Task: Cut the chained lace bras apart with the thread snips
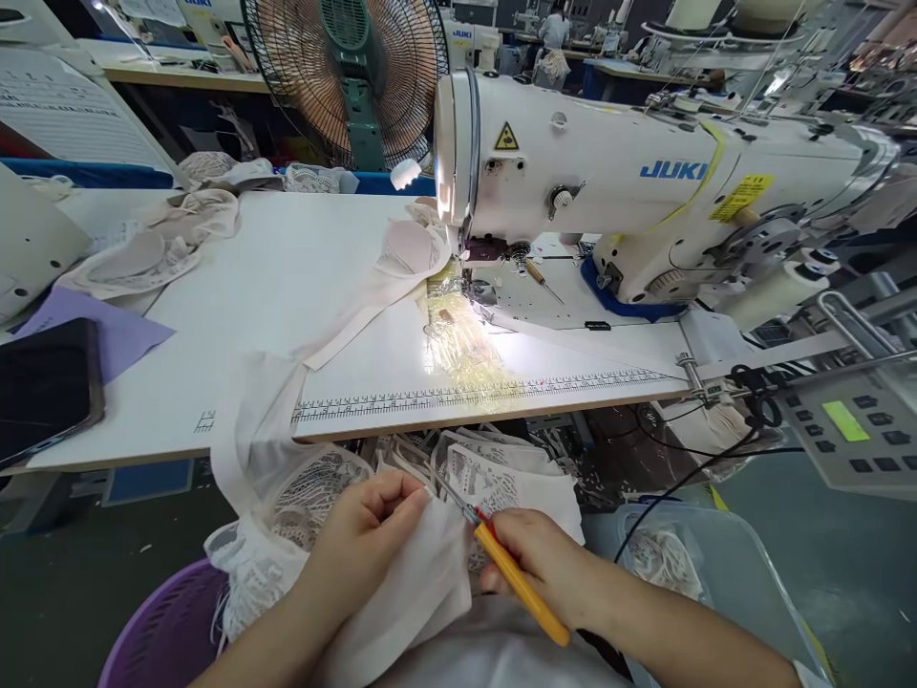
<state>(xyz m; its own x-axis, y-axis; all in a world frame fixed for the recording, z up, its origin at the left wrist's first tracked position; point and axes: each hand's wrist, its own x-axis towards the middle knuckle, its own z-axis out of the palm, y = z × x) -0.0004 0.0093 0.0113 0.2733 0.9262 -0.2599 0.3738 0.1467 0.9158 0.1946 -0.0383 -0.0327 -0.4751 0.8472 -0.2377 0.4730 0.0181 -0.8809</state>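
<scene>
Place: a sewing workshop
Close up: white JUKI sewing machine (559,148)
Far back: more sewing machines (473,43) and a person (554,31)
Top: thread cones (692,13)
Below: white lace cloth (319,489)

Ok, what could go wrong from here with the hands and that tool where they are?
The metal tip of the orange-handled tool in the right hand points close by the left hand, so a slip might catch a fingertip.

That tip is also right by the white fabric pinched in the left hand, so it could snag or nick it.

The phone lies near the table's front edge and might be knocked off.
</scene>
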